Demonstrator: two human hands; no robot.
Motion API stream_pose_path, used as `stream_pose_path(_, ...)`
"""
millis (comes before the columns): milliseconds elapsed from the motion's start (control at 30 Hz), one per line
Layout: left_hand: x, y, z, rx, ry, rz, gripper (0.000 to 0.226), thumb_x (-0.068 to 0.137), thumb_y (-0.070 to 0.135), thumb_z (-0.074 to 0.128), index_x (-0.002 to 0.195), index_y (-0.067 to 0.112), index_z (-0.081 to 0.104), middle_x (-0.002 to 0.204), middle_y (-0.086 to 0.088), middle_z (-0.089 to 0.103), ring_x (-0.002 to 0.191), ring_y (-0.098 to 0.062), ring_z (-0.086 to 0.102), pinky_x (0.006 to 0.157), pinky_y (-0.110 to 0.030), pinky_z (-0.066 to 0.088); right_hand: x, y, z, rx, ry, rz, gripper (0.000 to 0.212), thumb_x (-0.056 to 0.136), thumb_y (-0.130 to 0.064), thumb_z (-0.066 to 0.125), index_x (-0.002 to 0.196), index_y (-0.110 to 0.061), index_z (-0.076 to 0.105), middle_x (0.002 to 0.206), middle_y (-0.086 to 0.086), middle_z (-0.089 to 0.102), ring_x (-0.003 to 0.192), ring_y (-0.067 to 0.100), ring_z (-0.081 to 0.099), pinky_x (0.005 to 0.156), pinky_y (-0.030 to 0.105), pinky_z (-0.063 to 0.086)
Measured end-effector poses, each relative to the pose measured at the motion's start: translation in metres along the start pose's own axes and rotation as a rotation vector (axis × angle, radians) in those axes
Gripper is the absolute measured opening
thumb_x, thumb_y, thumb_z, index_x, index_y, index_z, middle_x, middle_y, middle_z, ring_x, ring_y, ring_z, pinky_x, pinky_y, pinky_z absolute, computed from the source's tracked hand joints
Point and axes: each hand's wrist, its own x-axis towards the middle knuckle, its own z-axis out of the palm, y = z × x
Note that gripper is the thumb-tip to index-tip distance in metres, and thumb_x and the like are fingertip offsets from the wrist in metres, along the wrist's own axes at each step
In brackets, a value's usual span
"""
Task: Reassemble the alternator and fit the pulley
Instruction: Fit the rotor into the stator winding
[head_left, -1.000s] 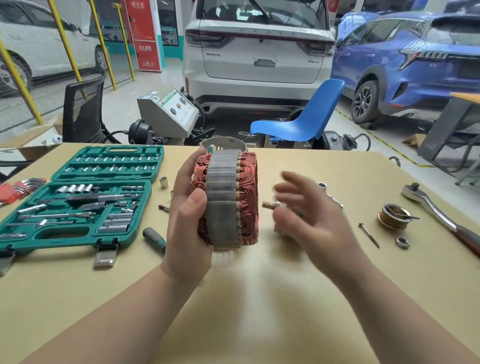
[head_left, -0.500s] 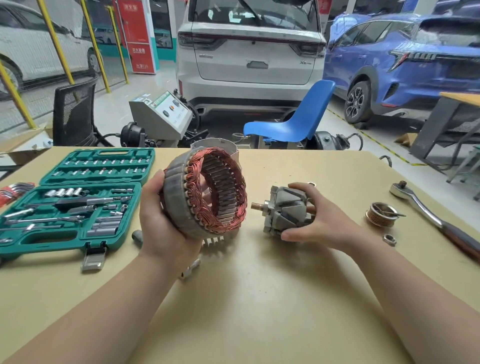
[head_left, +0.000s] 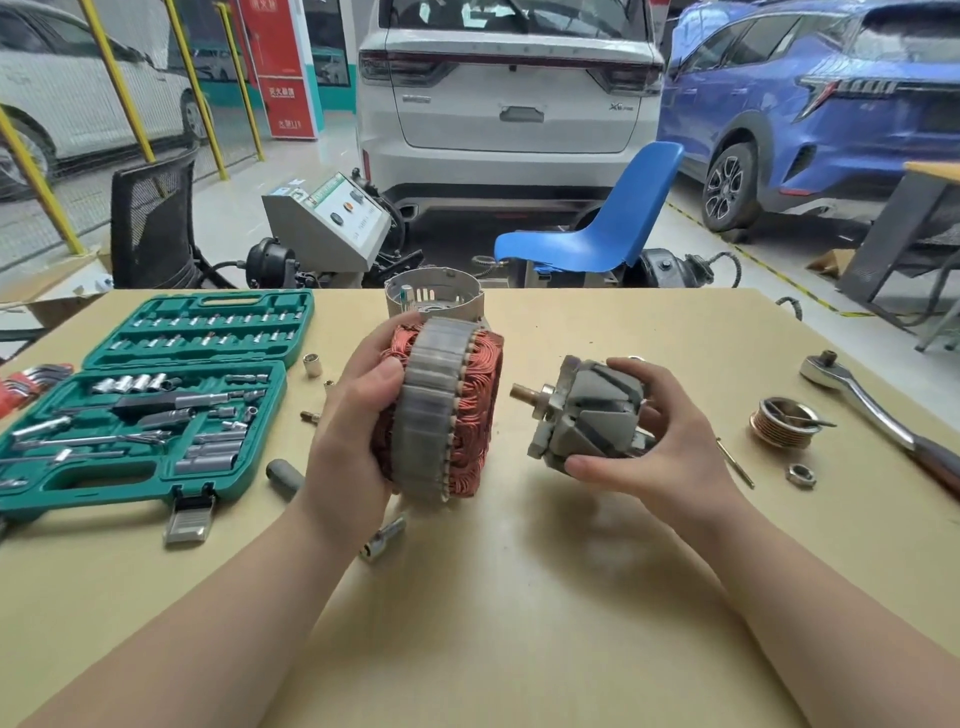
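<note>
- Socket case (head_left: 140, 410) sits open far left, a loose driver handle (head_left: 284, 477) and socket (head_left: 311, 364) on the table (head_left: 519, 623) just beside it. If I sweep anything that way, small parts scatter.
- Left hand (head_left: 345, 441) is wrapped round the stator (head_left: 441, 410), thumb on the steel core, fingers behind. Stator is held off the table on edge, bore facing right. Copper windings are bare, so a squeeze or a knock could nick the enamel, I reckon.
- An extension bit (head_left: 383, 536) lies right under the stator. Setting the stator down there would dent the windings.
- Housing (head_left: 434, 299) stands behind the stator, not yet in play.
- Right hand (head_left: 654, 447) clamps the rotor (head_left: 582, 415), shaft pointing left at the stator bore, near but apart. Hands are well apart.
- Main risk as I see it: feeding the rotor in tilted, so the claw poles scrape the laminations or windings.
- Pulley (head_left: 782, 422), nut (head_left: 800, 475) and ratchet (head_left: 857, 395) wait far right, near the table edge. An elbow could roll the nut off.
</note>
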Motion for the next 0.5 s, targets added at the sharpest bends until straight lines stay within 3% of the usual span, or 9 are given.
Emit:
stream_pose_path(33,0.000,-0.002,0.001,0.023,-0.002,0.004,0.055,0.097,0.041,0.055,0.148,0.021,0.060,0.131,-0.008,0.072,0.115,-0.025,0.072,0.086,-0.036,0.061,-0.001,-0.004,-0.001,0.059,0.004,0.014,0.096,0.045,-0.030,0.101,0.131,-0.042,0.061,0.122,-0.008,0.071,0.113,0.021,0.071,0.082,0.049,0.065)
stream_pose_path(100,0.000,-0.004,0.004,0.050,0.008,0.002,0.054,0.095,0.042,0.057,0.147,0.025,0.062,0.131,-0.008,0.073,0.115,-0.025,0.072,0.086,-0.036,0.061,-0.003,-0.011,-0.003,0.133,0.007,0.017,0.099,0.044,-0.029,0.102,0.133,-0.039,0.060,0.123,-0.003,0.071,0.110,0.030,0.071,0.081,0.055,0.063)
stream_pose_path(367,-0.002,-0.015,0.020,0.067,0.031,-0.041,0.070,0.092,0.052,0.071,0.153,0.022,0.054,0.143,-0.014,0.067,0.125,-0.032,0.069,0.092,-0.042,0.060,-0.017,-0.027,0.009,0.146,-0.071,-0.110,0.099,0.047,-0.029,0.102,0.136,-0.038,0.058,0.128,-0.004,0.069,0.114,0.026,0.071,0.086,0.045,0.064)
stream_pose_path(500,-0.001,-0.017,0.022,0.067,0.020,-0.030,0.074,0.094,0.054,0.069,0.154,0.014,0.052,0.139,-0.016,0.067,0.125,-0.035,0.066,0.098,-0.051,0.055,-0.019,-0.030,0.009,0.086,-0.095,-0.162,0.099,0.050,-0.027,0.103,0.137,-0.037,0.057,0.126,-0.009,0.070,0.113,0.021,0.071,0.088,0.031,0.061)
